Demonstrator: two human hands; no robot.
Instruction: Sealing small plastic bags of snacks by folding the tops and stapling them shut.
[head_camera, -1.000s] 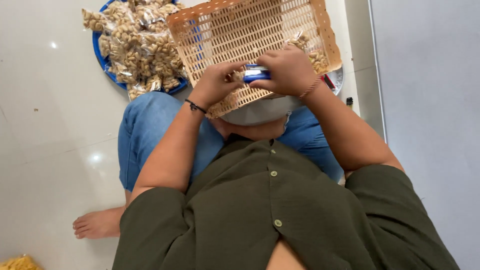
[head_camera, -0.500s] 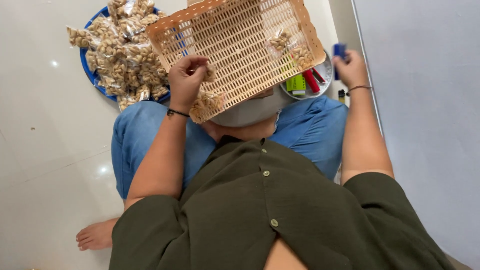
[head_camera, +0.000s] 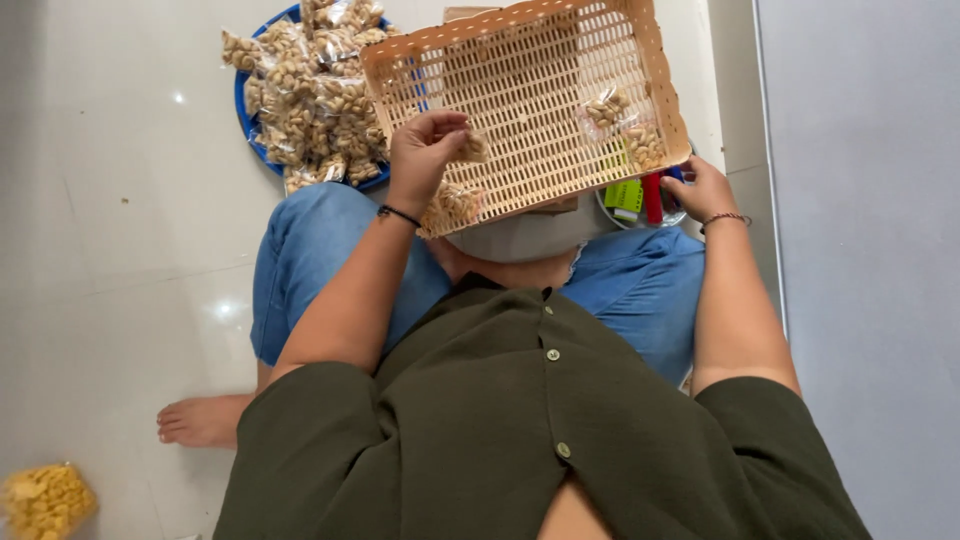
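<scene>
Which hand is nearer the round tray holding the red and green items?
Right. The right hand rests at the round tray beside the basket; the left hand is over the basket's near edge, holding a small snack bag.

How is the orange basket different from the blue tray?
The orange basket is rectangular, slotted and nearly empty, holding only a few snack bags. The blue tray is round and heaped with bags. The basket rests tilted on the person's lap; the tray sits on the floor. Both hold bagged snacks.
</scene>
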